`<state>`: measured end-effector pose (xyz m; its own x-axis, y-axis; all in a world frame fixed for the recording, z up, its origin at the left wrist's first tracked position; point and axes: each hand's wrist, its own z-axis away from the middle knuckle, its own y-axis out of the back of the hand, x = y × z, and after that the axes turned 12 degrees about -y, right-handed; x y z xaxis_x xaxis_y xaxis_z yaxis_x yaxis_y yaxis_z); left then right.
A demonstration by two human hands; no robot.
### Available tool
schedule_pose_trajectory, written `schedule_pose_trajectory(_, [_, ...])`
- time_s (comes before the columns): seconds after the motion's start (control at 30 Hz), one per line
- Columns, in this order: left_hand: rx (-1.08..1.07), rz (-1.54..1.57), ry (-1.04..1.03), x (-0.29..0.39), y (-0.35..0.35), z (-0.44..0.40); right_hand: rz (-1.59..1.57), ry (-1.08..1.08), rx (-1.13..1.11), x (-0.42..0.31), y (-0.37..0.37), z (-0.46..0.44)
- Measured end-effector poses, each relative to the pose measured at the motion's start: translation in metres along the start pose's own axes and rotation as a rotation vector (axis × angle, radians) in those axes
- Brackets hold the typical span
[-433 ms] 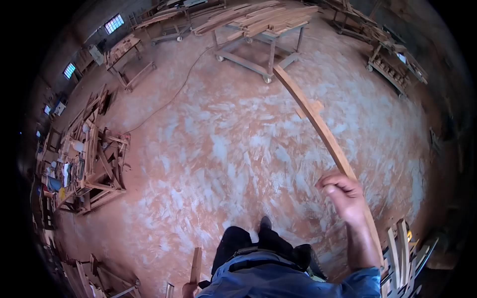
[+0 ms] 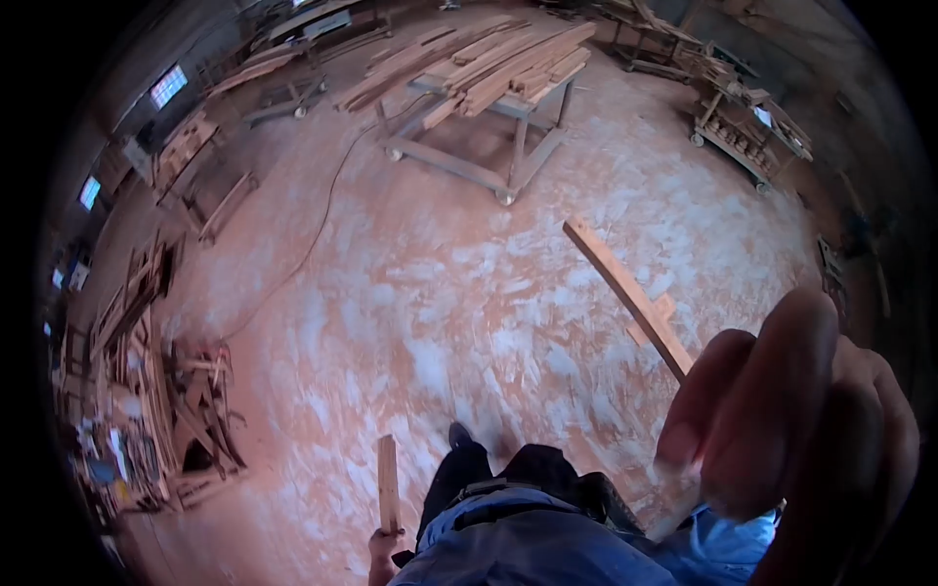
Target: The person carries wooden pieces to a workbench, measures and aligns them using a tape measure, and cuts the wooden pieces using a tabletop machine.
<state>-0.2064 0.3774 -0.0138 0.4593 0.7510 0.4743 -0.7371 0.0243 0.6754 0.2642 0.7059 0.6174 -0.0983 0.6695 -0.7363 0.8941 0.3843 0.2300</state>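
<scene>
the right hand [image 2: 811,410] looks bigger than before, fingers bent, at lower right; i cannot tell if it grips the long wood [image 2: 630,302] behind it. at lower left, the left hand [image 2: 386,543] wraps a short stick [image 2: 389,483].

A: Long timber [image 2: 625,288]?
B: Light-brown; it's slanting down rightward, near stretch disappearing behind the right hand [image 2: 796,415].
A: Short slat [image 2: 388,483]?
B: Also light-brown; the left hand [image 2: 384,549] is holding its lower end.
</scene>
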Motion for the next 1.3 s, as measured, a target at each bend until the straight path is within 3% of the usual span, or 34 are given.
schedule_pose_trajectory(0.13, [0.089,0.124,-0.262,0.172,0.116,-0.09,0.001,0.015,0.0,0.032,0.012,-0.058])
schedule_pose_trajectory(0.2, [0.042,0.24,-0.298,0.263,0.158,-0.125,0.002,0.024,-0.002,0.052,0.025,-0.08])
schedule_pose_trajectory(0.23, [0.009,0.314,-0.341,0.265,0.165,-0.166,0.002,0.024,0.005,0.064,0.032,-0.09])
schedule_pose_trajectory(0.33, [-0.032,-0.011,-0.424,0.396,0.203,-0.195,-0.012,0.027,0.009,0.104,0.055,-0.115])
schedule_pose_trajectory(0.37, [-0.031,0.149,-0.438,0.424,0.196,-0.207,-0.02,0.032,0.016,0.116,0.067,-0.123])
schedule_pose_trajectory(0.63, [-0.237,0.204,-0.532,0.615,0.187,-0.282,-0.072,0.049,0.055,0.217,0.16,-0.222])
schedule_pose_trajectory(0.83, [-0.353,-0.197,-0.683,0.776,0.178,-0.347,-0.065,-0.033,0.151,0.305,0.22,-0.292])
schedule_pose_trajectory(0.9, [-0.417,-0.228,-0.741,0.818,0.162,-0.371,-0.072,-0.093,0.254,0.341,0.244,-0.305])
schedule_pose_trajectory(1.03, [-0.547,-0.392,-0.805,0.908,0.14,-0.419,-0.087,-0.385,0.738,0.427,0.293,-0.286])
schedule_pose_trajectory(1.13, [-0.608,-0.404,-0.88,0.99,0.139,-0.432,-0.024,-0.673,1.146,0.497,0.324,-0.228])
schedule_pose_trajectory(1.2, [-0.68,-0.37,-0.845,1.038,0.134,-0.439,0.104,-0.949,1.269,0.538,0.335,-0.164])
schedule_pose_trajectory(1.3, [-0.749,-0.319,-0.838,1.102,0.106,-0.452,-0.007,-1.143,1.486,0.589,0.326,-0.075])
